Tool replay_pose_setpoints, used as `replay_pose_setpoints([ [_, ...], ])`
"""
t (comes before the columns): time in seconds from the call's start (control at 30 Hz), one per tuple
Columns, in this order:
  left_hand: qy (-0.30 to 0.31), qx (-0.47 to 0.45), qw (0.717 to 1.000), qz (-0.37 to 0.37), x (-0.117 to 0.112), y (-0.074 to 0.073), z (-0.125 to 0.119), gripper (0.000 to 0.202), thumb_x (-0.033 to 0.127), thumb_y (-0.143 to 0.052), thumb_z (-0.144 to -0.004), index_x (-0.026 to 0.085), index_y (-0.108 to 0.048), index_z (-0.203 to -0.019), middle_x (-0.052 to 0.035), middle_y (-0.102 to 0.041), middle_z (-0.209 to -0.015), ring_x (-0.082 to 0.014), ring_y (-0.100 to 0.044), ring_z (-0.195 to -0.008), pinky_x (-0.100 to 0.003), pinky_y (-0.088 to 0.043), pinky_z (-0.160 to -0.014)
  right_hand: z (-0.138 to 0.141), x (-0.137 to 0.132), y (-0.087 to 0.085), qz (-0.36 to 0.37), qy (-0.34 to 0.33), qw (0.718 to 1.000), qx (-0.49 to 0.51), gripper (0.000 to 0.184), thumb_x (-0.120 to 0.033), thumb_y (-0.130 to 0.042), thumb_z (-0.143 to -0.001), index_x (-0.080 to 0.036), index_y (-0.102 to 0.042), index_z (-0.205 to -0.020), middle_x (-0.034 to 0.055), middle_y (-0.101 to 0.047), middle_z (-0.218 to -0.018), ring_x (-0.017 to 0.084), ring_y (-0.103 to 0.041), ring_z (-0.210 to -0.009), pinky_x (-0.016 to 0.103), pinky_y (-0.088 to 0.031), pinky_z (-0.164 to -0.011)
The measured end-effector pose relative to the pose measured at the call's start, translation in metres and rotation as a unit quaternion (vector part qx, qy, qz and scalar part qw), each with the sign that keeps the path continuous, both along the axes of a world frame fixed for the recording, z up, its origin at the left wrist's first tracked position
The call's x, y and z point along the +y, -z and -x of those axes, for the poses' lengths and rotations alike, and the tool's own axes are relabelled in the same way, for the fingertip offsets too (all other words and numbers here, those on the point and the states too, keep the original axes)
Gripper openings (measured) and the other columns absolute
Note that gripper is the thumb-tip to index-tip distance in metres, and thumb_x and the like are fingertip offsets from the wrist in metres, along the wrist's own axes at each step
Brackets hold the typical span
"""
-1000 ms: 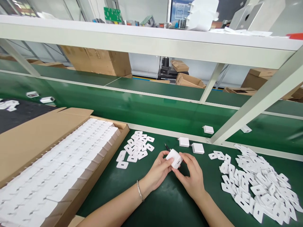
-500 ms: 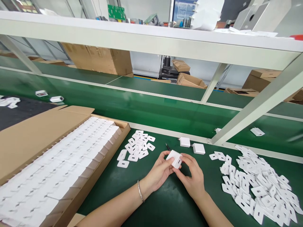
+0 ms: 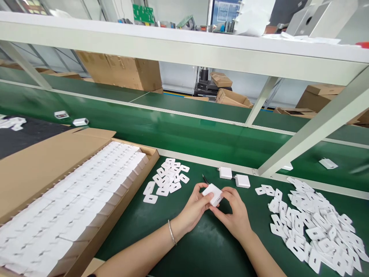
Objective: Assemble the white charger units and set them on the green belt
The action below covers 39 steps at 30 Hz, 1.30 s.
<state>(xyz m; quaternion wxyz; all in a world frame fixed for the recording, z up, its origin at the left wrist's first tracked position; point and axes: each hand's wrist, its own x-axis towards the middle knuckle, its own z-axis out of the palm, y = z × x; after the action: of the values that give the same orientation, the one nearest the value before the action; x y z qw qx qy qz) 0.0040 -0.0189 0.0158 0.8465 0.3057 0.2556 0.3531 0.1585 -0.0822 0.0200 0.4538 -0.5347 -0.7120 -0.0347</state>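
Observation:
A white power adapter with a small slot in its end face is held over the green table. My left hand is closed on its left side, thumb on top. At its right end, the thumb and fingertips of my right hand are closed against the slotted face. Just behind the adapter lies a dark pointed tool, partly hidden. Two more white adapters, a left one and a right one, lie beyond my hands with their prongs to the left.
Slotted white plates form a small pile at left and a large heap at right. An open carton of white units in dividers stands on the left. Behind runs a green conveyor belt carrying adapters, beneath a shelf beam with a slanted post.
Adapters on the belt have moved to the right. The held adapter has tilted slightly, so its slotted end shows less. Both hands keep nearly the same place.

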Motion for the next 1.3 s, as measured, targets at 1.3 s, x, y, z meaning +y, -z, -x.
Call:
replay_pose_setpoints([
  [1.3, -0.214, 0.089, 0.969, -0.085, 0.015, 0.014, 0.004, 0.048, 0.047, -0.081, -0.081, 0.026, -0.049, -0.111, 0.0005, -0.071, -0.095, -0.0169, -0.069, -0.08, -0.032, -0.052, -0.082, 0.05, -0.04, 0.033, 0.203, 0.052, 0.942, -0.26, 0.058, 0.0, -0.055, -0.085, -0.012, -0.057, -0.142, 0.0182, -0.072, -0.128, 0.032, -0.07, -0.113, 0.045, -0.059, -0.093],
])
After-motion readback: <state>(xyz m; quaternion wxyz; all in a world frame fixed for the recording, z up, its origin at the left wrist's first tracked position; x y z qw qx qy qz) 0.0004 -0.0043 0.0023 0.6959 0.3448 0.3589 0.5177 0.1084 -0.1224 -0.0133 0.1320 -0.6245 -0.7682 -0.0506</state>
